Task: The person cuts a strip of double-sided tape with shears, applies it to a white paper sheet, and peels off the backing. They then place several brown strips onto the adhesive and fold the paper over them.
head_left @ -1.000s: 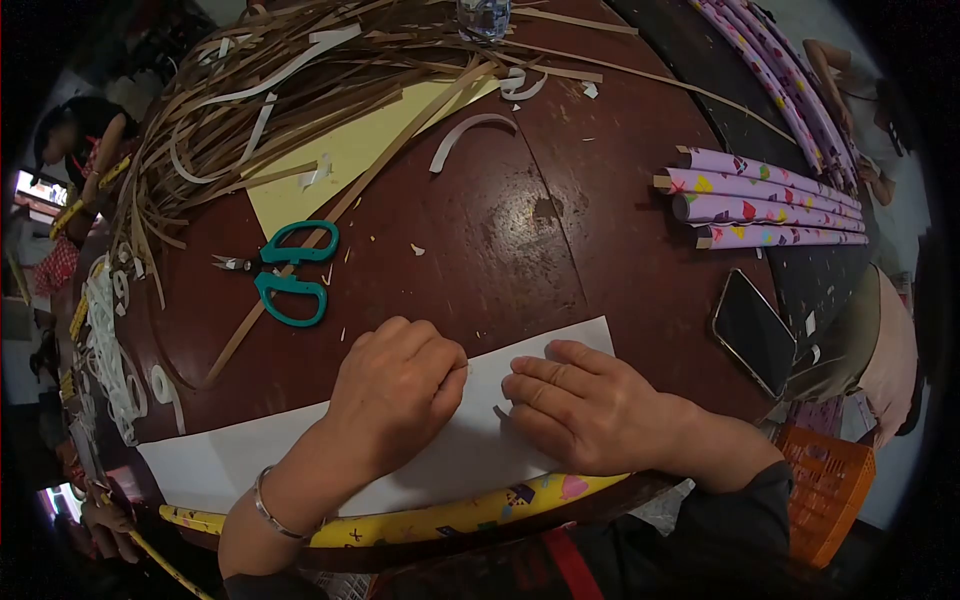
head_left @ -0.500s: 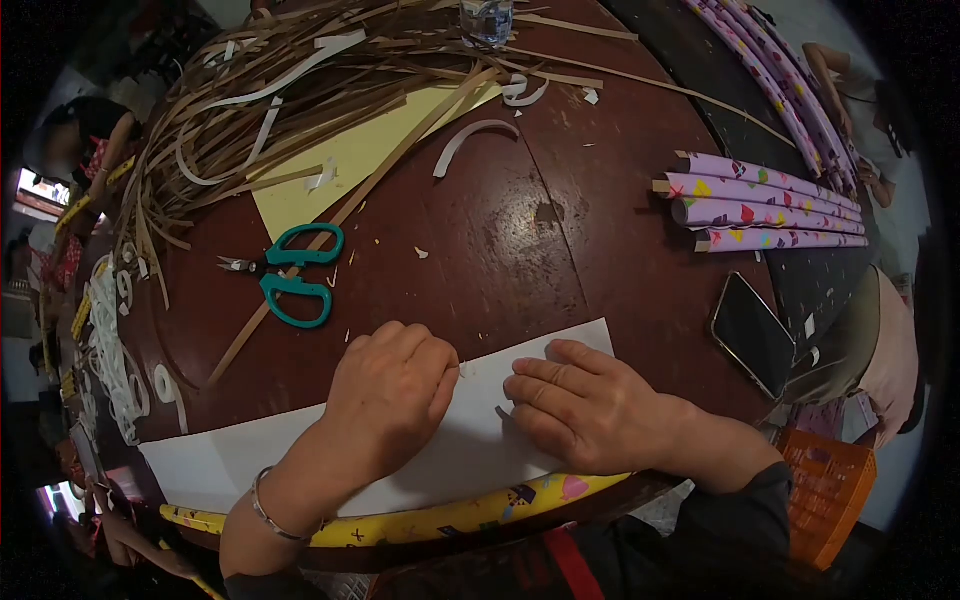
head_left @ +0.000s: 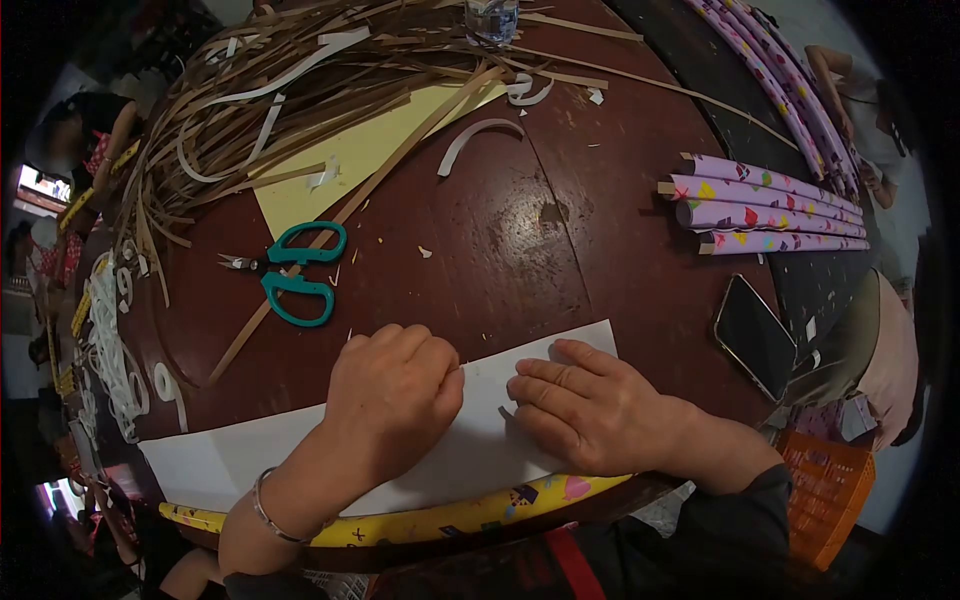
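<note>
A long white sheet of paper (head_left: 240, 445) lies along the table's near side. Its near edge shows a curved yellow patterned band (head_left: 440, 525), seemingly the sheet's other face rolled up. My left hand (head_left: 390, 395) is closed in a fist over the sheet, by its far edge; what the fingers hold, if anything, is hidden. Flat on the paper to the right rests my right hand (head_left: 590, 405), fingers stretched out and holding nothing. Beyond my left hand, teal-handled scissors (head_left: 300, 275) lie spread across a brown strip (head_left: 240, 345).
Brown strips (head_left: 300, 130) are heaped at the back left over yellow paper (head_left: 290, 205), near a glass (head_left: 490, 20). White strips (head_left: 110, 350) lie left. Purple patterned rolls (head_left: 770, 205) and a phone (head_left: 755, 335) lie right; an orange crate (head_left: 825, 490) stands below. Other people sit around.
My hands stay almost in place; the left thumb shifts slightly along the fist. The view moves a little. At the lower left, another person's arm has moved.
</note>
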The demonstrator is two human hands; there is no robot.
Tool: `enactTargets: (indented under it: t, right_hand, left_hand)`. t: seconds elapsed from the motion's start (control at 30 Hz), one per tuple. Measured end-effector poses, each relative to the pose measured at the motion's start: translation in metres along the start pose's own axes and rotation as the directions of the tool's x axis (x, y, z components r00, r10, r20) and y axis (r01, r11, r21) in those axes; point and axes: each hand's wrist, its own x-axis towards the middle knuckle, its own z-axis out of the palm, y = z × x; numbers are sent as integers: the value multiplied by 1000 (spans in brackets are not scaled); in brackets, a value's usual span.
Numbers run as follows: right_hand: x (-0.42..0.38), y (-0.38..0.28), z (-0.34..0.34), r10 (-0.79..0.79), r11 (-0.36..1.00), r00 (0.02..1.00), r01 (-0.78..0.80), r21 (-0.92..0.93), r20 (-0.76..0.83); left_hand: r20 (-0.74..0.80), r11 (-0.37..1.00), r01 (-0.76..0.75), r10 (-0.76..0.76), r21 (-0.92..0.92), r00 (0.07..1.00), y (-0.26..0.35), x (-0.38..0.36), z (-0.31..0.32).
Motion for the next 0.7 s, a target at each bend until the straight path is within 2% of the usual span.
enactTargets:
  t: [0.07, 0.17, 0.23, 0.27, 0.33, 0.37, 0.43, 0.53, 0.57, 0.63, 0.7]
  right_hand:
    - [0, 0, -1, 0, 1000, 1000, 0, 1, 6]
    - [1, 1, -1, -1, 1000, 1000, 0, 6, 21]
    - [0, 1, -2, -3, 1000, 1000, 3, 11, 30]
    - [-2, 0, -3, 13, 1000, 997, -12, -12, 70]
    - [-3, -1, -4, 28, 999, 993, -24, -36, 111]
    - [-3, -1, -4, 30, 999, 993, -27, -31, 112]
    - [-3, -1, -4, 33, 999, 993, -30, -27, 113]
    - [-4, -2, -3, 41, 999, 994, -38, -30, 100]
    - [-3, -2, -4, 38, 999, 994, -34, -40, 105]
    - [-2, -2, -5, 37, 998, 993, -32, -50, 110]
    - [-1, -3, -6, 37, 998, 992, -31, -51, 121]
  left_hand:
    - [-21, 1000, 13, -13, -5, 1000, -4, -3, -9]
    - [34, 998, 43, -45, 34, 998, -15, -6, -26]
    - [152, 984, 92, -115, 149, 982, -20, -7, -36]
    - [151, 984, 95, -117, 149, 982, -20, -6, -37]
    - [143, 998, 59, -62, 30, 988, -19, -4, -38]
    - [142, 998, 60, -63, 30, 988, -18, -3, -36]
    - [-23, 991, -120, 119, -52, 993, -17, 0, -25]
    - [-97, 975, -206, 198, -78, 975, -6, -2, -7]
    - [-97, 975, -207, 199, -79, 975, -3, -3, -4]
    - [-51, 991, -99, 94, -94, 994, 3, -6, -1]
    - [-40, 994, -93, 91, -58, 995, 4, -11, -1]
